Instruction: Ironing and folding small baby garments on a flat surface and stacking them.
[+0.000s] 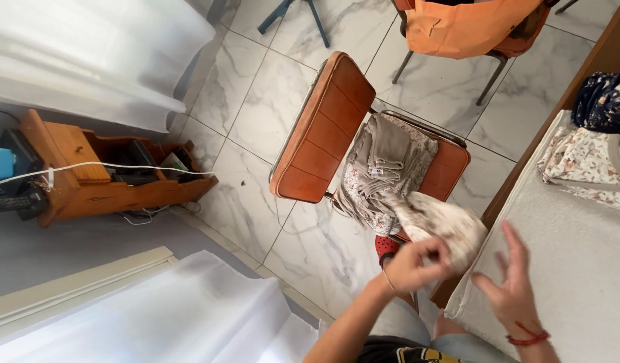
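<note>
Your left hand (417, 264) is clamped on a blurred floral cloth (444, 225), lifted over the grey-covered table (579, 269) edge; your right hand (511, 286) hovers spread, holding nothing, just beside it. On the brown chair (323, 128) a pile of laundry (384, 171) waits, so most looks left; one floral piece (585, 161) lies on the table.
</note>
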